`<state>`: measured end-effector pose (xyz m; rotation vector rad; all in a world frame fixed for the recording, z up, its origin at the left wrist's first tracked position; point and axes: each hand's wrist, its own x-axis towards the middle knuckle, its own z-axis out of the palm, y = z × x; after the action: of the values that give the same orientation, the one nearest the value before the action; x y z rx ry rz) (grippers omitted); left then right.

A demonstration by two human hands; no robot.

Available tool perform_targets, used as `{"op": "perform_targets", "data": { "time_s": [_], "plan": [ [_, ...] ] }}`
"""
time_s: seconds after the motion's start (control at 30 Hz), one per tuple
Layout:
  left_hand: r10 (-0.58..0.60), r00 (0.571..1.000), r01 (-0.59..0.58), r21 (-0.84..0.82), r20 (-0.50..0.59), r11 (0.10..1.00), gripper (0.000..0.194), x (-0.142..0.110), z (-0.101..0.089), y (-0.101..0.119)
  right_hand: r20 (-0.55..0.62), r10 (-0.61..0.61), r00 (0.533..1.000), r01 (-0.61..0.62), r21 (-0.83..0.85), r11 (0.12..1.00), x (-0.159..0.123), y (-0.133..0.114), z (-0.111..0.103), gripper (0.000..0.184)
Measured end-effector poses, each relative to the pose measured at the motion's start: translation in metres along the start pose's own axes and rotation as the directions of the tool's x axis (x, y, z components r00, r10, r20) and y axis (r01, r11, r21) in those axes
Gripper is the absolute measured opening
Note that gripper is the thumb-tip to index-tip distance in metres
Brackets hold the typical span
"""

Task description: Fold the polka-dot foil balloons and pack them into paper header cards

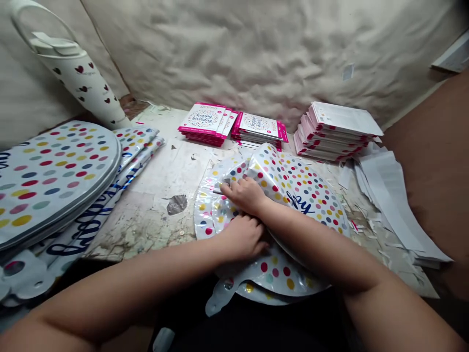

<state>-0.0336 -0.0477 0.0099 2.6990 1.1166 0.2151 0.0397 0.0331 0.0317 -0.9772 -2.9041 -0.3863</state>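
Observation:
A flat white foil balloon [315,188] with coloured dots and dark blue lettering lies in front of me, partly folded over, on top of other flat dotted balloons [205,208]. My right hand [244,194] is closed on its folded part, with a thin greyish edge [219,191] showing by the fingertips; I cannot make out what that edge is. Just below, my left hand [245,237] presses curled fingers on the balloon, its knuckles close under my right wrist. A pale balloon tail [220,296] hangs over the table's front edge.
More dotted balloons [58,171] are piled at the left, beside a white tumbler [82,83] with hearts. Pink-edged birthday packets [203,122] and a second packet stack [258,129] stand at the back. White-backed packets [337,129] and paper strips [395,195] are at the right.

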Motion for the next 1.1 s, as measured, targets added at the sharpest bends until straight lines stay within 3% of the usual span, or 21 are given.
{"op": "perform_targets", "data": {
  "time_s": [0.07,0.13,0.23,0.3,0.37,0.47,0.53,0.6,0.63,0.67,0.73,0.77,0.83,0.97,1.03,1.1],
  "plan": [
    [-0.007,1.000,0.008,0.041,-0.028,0.999,0.025,-0.019,-0.009,-0.012,-0.007,0.055,0.998,-0.055,-0.004,0.998,-0.004,0.006,0.003,0.036],
    [-0.084,0.985,0.096,0.071,-0.153,0.993,0.023,-0.029,-0.018,-0.032,0.004,0.104,0.995,-0.104,-0.001,0.995,-0.005,0.012,0.004,0.037],
    [-0.228,0.903,0.238,-0.020,-0.365,0.971,0.029,-0.024,-0.027,-0.069,0.029,0.154,0.988,-0.154,0.006,0.988,-0.004,0.014,0.004,0.033],
    [-0.303,0.890,0.281,-0.113,-0.340,0.953,0.040,-0.012,-0.029,-0.090,0.042,0.188,0.981,-0.188,0.002,0.982,-0.003,0.011,0.002,0.029],
    [-0.315,0.921,0.288,-0.142,-0.232,0.947,0.041,-0.002,-0.029,-0.104,0.052,0.230,0.972,-0.230,-0.012,0.973,-0.006,0.004,-0.001,0.027],
    [-0.238,0.962,0.227,-0.090,-0.136,0.970,0.030,0.005,-0.028,-0.111,0.070,0.291,0.954,-0.288,-0.052,0.956,-0.025,0.001,-0.011,0.032],
    [-0.198,0.973,0.192,-0.064,-0.118,0.979,0.025,0.004,-0.027,-0.111,0.100,0.337,0.936,-0.329,-0.088,0.940,-0.050,0.014,-0.021,0.046],
    [-0.199,0.974,0.195,-0.045,-0.109,0.980,0.025,0.001,-0.027,-0.111,0.149,0.445,0.883,-0.429,-0.124,0.895,-0.084,0.042,-0.035,0.061],
    [-0.209,0.972,0.206,-0.039,-0.110,0.978,0.025,0.000,-0.027,-0.111,0.170,0.526,0.833,-0.506,-0.150,0.850,-0.103,0.058,-0.043,0.065],
    [-0.224,0.968,0.221,-0.035,-0.114,0.975,0.024,-0.001,-0.028,-0.112,0.190,0.636,0.748,-0.611,-0.177,0.771,-0.122,0.074,-0.052,0.066],
    [-0.257,0.959,0.254,-0.033,-0.122,0.967,0.021,-0.002,-0.030,-0.112,0.109,0.789,0.605,-0.747,-0.267,0.609,-0.155,0.098,-0.072,0.065],
    [-0.267,0.956,0.265,-0.033,-0.123,0.964,0.020,-0.002,-0.032,-0.111,0.024,0.813,0.582,-0.780,-0.268,0.566,-0.167,0.103,-0.082,0.063],
    [-0.280,0.954,0.276,-0.046,-0.109,0.960,0.020,-0.001,-0.037,-0.109,-0.085,0.769,0.634,-0.770,-0.162,0.617,-0.178,0.095,-0.094,0.059],
    [-0.307,0.949,0.297,-0.118,-0.073,0.947,0.021,0.002,-0.045,-0.098,-0.014,0.509,0.861,-0.505,0.100,0.857,-0.149,0.037,-0.083,0.048],
    [-0.346,0.931,0.331,-0.132,-0.118,0.934,0.027,0.005,-0.045,-0.093,0.011,0.389,0.921,-0.389,0.065,0.919,-0.121,0.008,-0.065,0.044],
    [-0.399,0.898,0.376,-0.146,-0.184,0.915,0.033,0.007,-0.043,-0.091,0.028,0.323,0.946,-0.323,-0.003,0.946,-0.094,-0.012,-0.051,0.040]
  ]
}}
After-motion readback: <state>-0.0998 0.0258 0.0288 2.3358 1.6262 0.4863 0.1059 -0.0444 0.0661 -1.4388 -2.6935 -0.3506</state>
